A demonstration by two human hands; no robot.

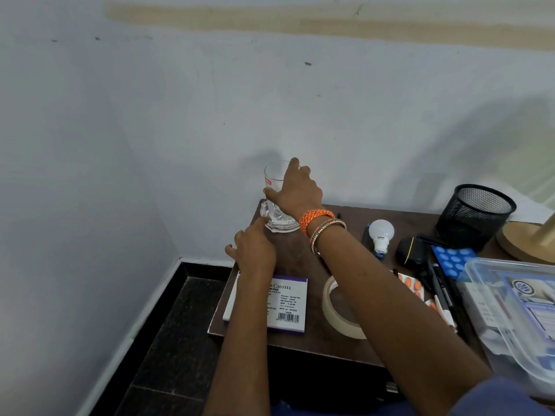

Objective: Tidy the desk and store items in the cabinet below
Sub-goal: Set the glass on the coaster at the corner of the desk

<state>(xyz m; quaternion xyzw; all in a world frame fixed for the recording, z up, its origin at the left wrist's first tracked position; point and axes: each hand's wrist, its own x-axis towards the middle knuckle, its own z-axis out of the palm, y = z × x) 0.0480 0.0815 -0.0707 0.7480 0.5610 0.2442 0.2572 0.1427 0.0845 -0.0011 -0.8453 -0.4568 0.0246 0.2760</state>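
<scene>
A: Glass [277, 202] — where does it stand?
B: At the table's [300, 253] far left corner, upright. The right hand [295, 190] wraps its grip round the glass's side.
A: And the left hand [255, 250]?
B: Just below that grip, fingers spread, holding nothing, index fingertip touching the glass's base. Nearer lies a stamp pad box [285, 307].

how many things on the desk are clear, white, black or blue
clear: 2, glass, tub
white: 2, bulb, stamp pad box
black: 1, mesh cup
blue: 1, blister pack
total: 6
</scene>
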